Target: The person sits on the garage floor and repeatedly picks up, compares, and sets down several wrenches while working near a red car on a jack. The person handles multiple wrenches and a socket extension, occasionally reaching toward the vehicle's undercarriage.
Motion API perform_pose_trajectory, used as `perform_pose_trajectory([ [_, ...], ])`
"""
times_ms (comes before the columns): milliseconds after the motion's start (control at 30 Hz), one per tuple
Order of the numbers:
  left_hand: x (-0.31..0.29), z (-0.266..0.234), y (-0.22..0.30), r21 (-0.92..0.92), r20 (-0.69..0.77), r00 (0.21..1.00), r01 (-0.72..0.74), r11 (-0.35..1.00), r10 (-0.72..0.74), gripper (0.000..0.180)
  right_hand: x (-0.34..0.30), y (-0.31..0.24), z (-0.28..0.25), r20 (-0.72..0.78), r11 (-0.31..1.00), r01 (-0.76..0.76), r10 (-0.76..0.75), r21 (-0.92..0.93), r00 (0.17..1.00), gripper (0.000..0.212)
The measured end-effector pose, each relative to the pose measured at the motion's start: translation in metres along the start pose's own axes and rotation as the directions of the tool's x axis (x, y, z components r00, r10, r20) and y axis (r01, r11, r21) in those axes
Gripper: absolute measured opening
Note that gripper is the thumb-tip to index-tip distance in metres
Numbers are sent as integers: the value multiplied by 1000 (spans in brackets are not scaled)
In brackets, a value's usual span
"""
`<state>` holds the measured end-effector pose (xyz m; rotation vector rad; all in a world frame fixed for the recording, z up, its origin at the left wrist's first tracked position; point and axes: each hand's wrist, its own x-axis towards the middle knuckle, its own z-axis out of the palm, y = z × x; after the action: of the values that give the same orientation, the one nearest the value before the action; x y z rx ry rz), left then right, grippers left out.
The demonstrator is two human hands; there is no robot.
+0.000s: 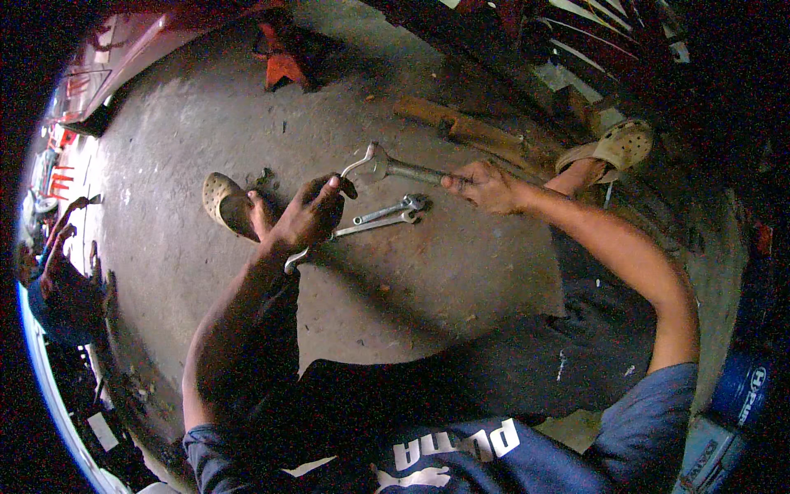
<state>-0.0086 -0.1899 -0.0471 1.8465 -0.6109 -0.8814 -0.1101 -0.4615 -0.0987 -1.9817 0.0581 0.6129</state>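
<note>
My right hand (485, 185) is closed round the handle of a large metal wrench (420, 172), held out to the left above the floor. The wrench's broad head touches or overlaps a bright curved metal piece (355, 163) beside my left fingers. My left hand (317, 207) is closed on that piece, most of it hidden by the fingers. Below the hands, two wrenches (383, 221) lie on the floor, close together. A shiny curved tool end (295, 262) shows under my left wrist; which tool it belongs to I cannot tell.
A wooden beam (469, 132) lies beyond my right hand. An orange stand (284, 70) is at the far side. My feet, in tan clogs (629, 146), flank the work. Another person (66, 288) is at the left rim. A blue container (741, 387) stands at the right.
</note>
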Motion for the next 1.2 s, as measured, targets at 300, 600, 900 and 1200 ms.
perform_pose_trajectory([
  [300, 2, -4, -10, 92, -100, 994, -27, 995, 36, 35, -19, -21, 13, -13, 897, -330, 349, 294, 937, 42],
  [600, 11, -34, -30, -56, -72, 997, -14, 998, 10, 32, -13, -17, 2, -113, 962, -214, 235, 168, 965, 49],
  [900, -2, -16, -26, 289, -262, 964, 39, 956, 40, 46, -21, -24, 4, 114, 890, -324, 303, 322, 946, 59],
  [1200, 4, -19, -7, 612, -93, 991, 132, 779, -95, 49, -25, -36, 1, 256, 896, -390, 334, 213, 907, 59],
])
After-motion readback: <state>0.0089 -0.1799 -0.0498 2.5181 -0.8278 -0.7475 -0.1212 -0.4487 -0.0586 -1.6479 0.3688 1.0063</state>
